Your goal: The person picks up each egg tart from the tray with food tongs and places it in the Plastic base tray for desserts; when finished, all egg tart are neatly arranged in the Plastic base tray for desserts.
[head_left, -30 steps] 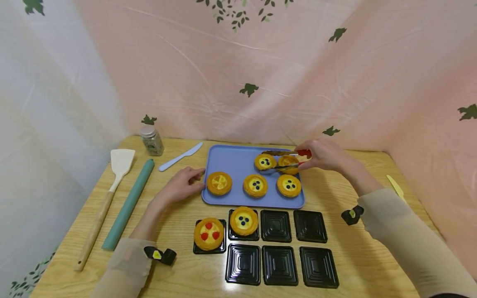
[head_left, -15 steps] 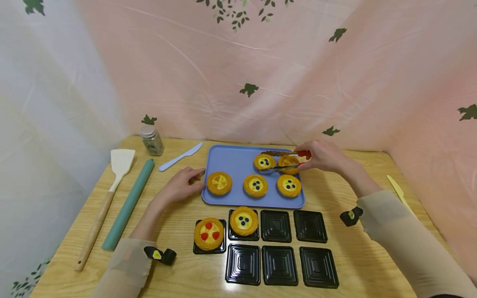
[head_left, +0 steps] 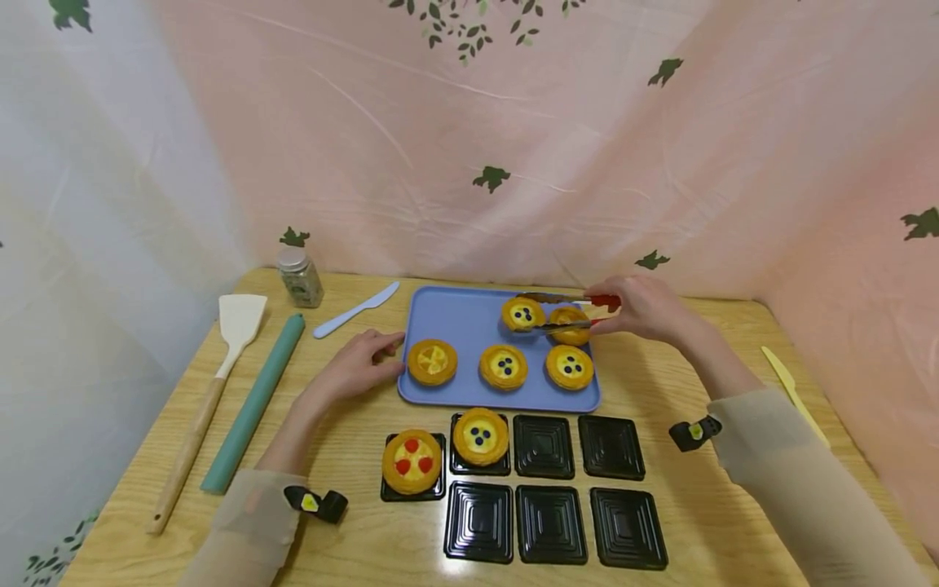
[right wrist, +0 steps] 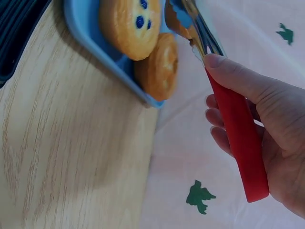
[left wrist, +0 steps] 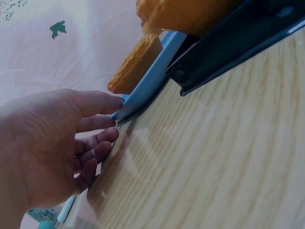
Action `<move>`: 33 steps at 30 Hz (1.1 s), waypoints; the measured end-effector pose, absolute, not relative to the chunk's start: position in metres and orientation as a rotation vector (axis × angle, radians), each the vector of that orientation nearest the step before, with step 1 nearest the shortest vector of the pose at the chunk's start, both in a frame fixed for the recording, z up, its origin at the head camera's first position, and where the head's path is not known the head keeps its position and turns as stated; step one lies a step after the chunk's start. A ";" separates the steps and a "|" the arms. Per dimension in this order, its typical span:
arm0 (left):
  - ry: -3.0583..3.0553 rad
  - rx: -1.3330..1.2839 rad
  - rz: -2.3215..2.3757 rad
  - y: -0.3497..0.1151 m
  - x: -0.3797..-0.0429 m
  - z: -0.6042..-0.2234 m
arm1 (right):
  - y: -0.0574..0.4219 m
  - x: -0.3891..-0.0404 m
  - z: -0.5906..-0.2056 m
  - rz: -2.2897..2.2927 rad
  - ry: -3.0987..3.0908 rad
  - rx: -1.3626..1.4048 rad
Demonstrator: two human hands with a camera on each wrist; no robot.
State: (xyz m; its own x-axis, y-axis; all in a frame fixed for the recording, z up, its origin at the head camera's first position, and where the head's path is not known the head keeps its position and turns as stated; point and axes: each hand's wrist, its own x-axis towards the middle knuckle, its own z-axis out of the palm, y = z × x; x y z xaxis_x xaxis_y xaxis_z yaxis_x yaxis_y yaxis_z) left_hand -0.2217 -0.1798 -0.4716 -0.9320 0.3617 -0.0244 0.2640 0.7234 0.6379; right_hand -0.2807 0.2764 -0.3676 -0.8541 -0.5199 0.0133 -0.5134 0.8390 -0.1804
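Note:
My left hand (head_left: pixel 359 364) touches the left rim of the blue tray (head_left: pixel 462 314), fingers loosely bent; the left wrist view shows fingertips against that rim. In my right hand (head_left: pixel 638 306) are red-handled tongs (right wrist: pixel 238 138), reaching in over the tray's back right. Their arms stand on either side of a blueberry egg tart (head_left: pixel 524 313), which appears slightly raised. Close by, partly behind the tongs, is a plain-looking tart (head_left: pixel 569 326). Two more blueberry tarts (head_left: pixel 503 367) and a tart with yellow pieces (head_left: pixel 432 362) lie on the tray's front half.
Black square trays (head_left: pixel 543 446) stand in front; one bears a red-topped tart (head_left: pixel 412 462), another a blueberry tart (head_left: pixel 480 436). At left lie a spatula (head_left: pixel 240 322), a green rolling pin (head_left: pixel 253 403), a blue knife (head_left: pixel 357 310) and a jar (head_left: pixel 299 277). A yellow knife (head_left: pixel 792 391) lies right.
The tongs and the blueberry tart between their arms have shifted slightly up and back, along with my right hand. My left hand has stayed at the tray's rim.

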 end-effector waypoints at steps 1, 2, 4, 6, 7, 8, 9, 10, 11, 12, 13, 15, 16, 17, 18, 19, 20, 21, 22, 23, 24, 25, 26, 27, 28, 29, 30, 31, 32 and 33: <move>2.778 0.509 0.994 -0.180 -0.222 -0.472 | 0.277 -0.279 -0.366 -0.285 2.980 -0.833; 2.776 0.507 0.997 -0.180 -0.222 -0.472 | 0.279 -0.276 -0.364 -0.294 2.984 -0.830; 2.778 0.502 0.996 -0.180 -0.221 -0.472 | 0.282 -0.271 -0.359 -0.316 2.994 -0.819; 2.779 0.500 0.994 -0.179 -0.221 -0.472 | 0.285 -0.265 -0.354 -0.329 3.007 -0.805; 2.779 0.499 0.991 -0.179 -0.221 -0.472 | 0.287 -0.261 -0.351 -0.337 3.017 -0.800; 2.779 0.496 0.990 -0.178 -0.221 -0.472 | 0.289 -0.257 -0.349 -0.351 3.027 -0.797; 2.780 0.494 0.989 -0.178 -0.221 -0.472 | 0.290 -0.253 -0.346 -0.370 3.037 -0.792; 2.780 0.494 0.989 -0.178 -0.221 -0.472 | 0.292 -0.248 -0.345 -0.386 3.045 -0.797; 2.778 0.499 0.987 -0.178 -0.222 -0.472 | 0.294 -0.243 -0.343 -0.406 3.053 -0.802; 2.778 0.501 0.985 -0.178 -0.222 -0.472 | 0.296 -0.238 -0.342 -0.423 3.066 -0.812; 2.777 0.506 0.983 -0.178 -0.222 -0.472 | 0.298 -0.233 -0.342 -0.438 3.078 -0.825; 2.774 0.501 0.989 -0.177 -0.222 -0.472 | 0.301 -0.223 -0.343 -0.450 3.099 -0.843; 2.773 0.495 0.991 -0.177 -0.222 -0.472 | 0.303 -0.218 -0.344 -0.445 3.111 -0.852; 2.773 0.489 0.991 -0.178 -0.222 -0.472 | 0.305 -0.213 -0.345 -0.439 3.129 -0.854; 2.774 0.479 0.994 -0.178 -0.222 -0.471 | 0.306 -0.209 -0.346 -0.427 3.146 -0.855; 2.775 0.469 0.998 -0.179 -0.221 -0.471 | 0.307 -0.205 -0.347 -0.418 3.156 -0.859; 2.777 0.458 1.000 -0.179 -0.221 -0.471 | 0.307 -0.201 -0.349 -0.410 3.166 -0.865; 2.779 0.460 0.999 -0.180 -0.220 -0.470 | 0.308 -0.198 -0.351 -0.404 3.177 -0.868; 2.780 0.457 0.997 -0.181 -0.220 -0.470 | 0.309 -0.195 -0.353 -0.395 3.187 -0.882; 2.780 0.459 0.994 -0.182 -0.220 -0.470 | 0.309 -0.191 -0.354 -0.392 3.195 -0.898; 2.779 0.460 0.995 -0.182 -0.220 -0.470 | 0.310 -0.188 -0.356 -0.393 3.200 -0.918; 2.777 0.461 0.994 -0.183 -0.220 -0.470 | 0.310 -0.185 -0.358 -0.390 3.209 -0.934; 2.777 0.462 0.992 -0.183 -0.220 -0.469 | 0.310 -0.182 -0.359 -0.399 3.216 -0.946; 2.774 0.460 0.989 -0.182 -0.220 -0.469 | 0.311 -0.178 -0.361 -0.412 3.220 -0.964; 2.773 0.458 0.986 -0.182 -0.220 -0.469 | 0.311 -0.176 -0.363 -0.422 3.222 -0.994; 2.771 0.456 0.984 -0.181 -0.220 -0.469 | 0.311 -0.173 -0.365 -0.436 3.221 -1.015; 2.771 0.454 0.980 -0.181 -0.221 -0.469 | 0.311 -0.170 -0.367 -0.450 3.217 -1.032; 2.771 0.455 0.976 -0.181 -0.221 -0.469 | 0.310 -0.168 -0.368 -0.460 3.212 -1.039; 2.770 0.454 0.975 -0.180 -0.221 -0.469 | 0.311 -0.166 -0.370 -0.472 3.203 -1.046; 2.770 0.454 0.972 -0.180 -0.221 -0.469 | 0.311 -0.165 -0.371 -0.474 3.194 -1.050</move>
